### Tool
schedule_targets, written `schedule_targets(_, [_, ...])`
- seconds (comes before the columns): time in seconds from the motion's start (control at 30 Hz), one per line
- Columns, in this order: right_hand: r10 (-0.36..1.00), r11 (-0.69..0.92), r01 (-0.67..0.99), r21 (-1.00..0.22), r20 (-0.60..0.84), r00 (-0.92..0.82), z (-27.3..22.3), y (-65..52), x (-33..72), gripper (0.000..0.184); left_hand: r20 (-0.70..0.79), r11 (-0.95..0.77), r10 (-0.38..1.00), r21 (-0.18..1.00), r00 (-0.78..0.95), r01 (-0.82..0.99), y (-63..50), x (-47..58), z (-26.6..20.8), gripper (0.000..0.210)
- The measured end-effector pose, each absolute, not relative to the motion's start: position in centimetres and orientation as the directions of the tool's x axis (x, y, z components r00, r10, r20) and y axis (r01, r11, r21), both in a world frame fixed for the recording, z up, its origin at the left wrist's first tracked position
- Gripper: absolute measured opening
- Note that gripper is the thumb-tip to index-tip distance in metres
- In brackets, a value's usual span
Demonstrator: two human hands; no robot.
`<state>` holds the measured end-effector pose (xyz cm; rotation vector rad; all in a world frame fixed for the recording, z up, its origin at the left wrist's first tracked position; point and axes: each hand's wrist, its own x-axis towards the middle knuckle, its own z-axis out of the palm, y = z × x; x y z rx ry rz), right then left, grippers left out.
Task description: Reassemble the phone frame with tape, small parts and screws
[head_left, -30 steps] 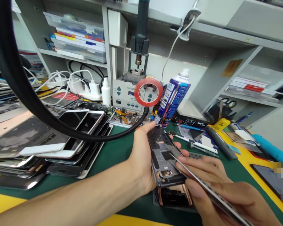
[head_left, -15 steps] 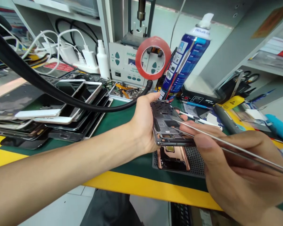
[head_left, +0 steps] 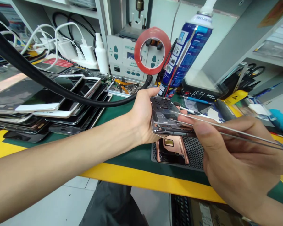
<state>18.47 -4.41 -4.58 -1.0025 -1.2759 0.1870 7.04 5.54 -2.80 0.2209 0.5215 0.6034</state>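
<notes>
My left hand (head_left: pixel 143 116) grips an opened phone (head_left: pixel 163 110) along its left side, thumb at the far edge, holding it above the bench. The phone's dark inner side faces up. Pinched between the fingers of my right hand (head_left: pixel 235 150) is a pair of metal tweezers (head_left: pixel 217 127). Their tips are over the middle of the phone; whether they touch it or hold a part I cannot tell. Below the phone, a copper-coloured phone back cover (head_left: pixel 172 150) lies on a grey perforated mat (head_left: pixel 195 155).
Stacked phones and screens (head_left: pixel 68 103) fill the left. A thick black hose (head_left: pixel 85 97) crosses in front of me. Behind stand a spray can (head_left: pixel 186 53), a red tape roll (head_left: pixel 138 55), a soldering station (head_left: pixel 121 59), a white bottle (head_left: pixel 101 56) and a tray of small parts (head_left: pixel 129 88).
The view has shifted slightly, so most things sit a little higher. My hands keep the phone and tweezers in nearly the same pose, the phone seen a little flatter.
</notes>
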Motion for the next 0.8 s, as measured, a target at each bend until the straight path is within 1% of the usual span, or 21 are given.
schedule_targets(0.17, [0.701,0.483,0.422,-0.767,0.628,0.338,-4.02,-4.39,18.88,0.018,-0.444,0.8,0.6,0.354,0.666,-0.484,5.68,7.02,-2.54,0.027])
schedule_targets(0.27, [0.752,0.429,0.416,-0.802,0.573,0.327,-3.67,-4.32,19.05,0.022,-0.476,0.798,0.603,0.354,0.64,-0.489,5.7,7.0,-2.38,0.023])
schedule_targets(0.43, [0.745,0.451,0.383,-0.806,0.576,0.335,-3.61,-4.3,19.05,0.022,-0.509,0.795,0.605,0.35,0.613,-0.495,5.62,7.02,-2.16,0.025])
schedule_targets(0.57, [0.748,0.413,0.395,-0.82,0.553,0.367,-3.84,-4.32,18.98,0.02,-0.507,0.791,0.612,0.404,0.607,-0.46,5.63,6.96,-2.07,0.036])
schedule_targets(0.67, [0.727,0.467,0.371,-0.803,0.587,0.356,-4.13,-4.05,18.98,0.019,-0.495,0.783,0.62,0.442,0.609,-0.438,5.66,6.83,-2.1,0.043])
schedule_targets(0.73, [0.718,0.503,0.356,-0.788,0.61,0.336,-4.3,-3.82,19.04,0.02,-0.483,0.78,0.624,0.44,0.615,-0.445,5.69,6.8,-2.19,0.043])
schedule_targets(0.8, [0.723,0.5,0.349,-0.793,0.604,0.335,-4.4,-3.72,19.11,0.02,-0.478,0.778,0.626,0.432,0.616,-0.455,5.75,6.84,-2.3,0.042])
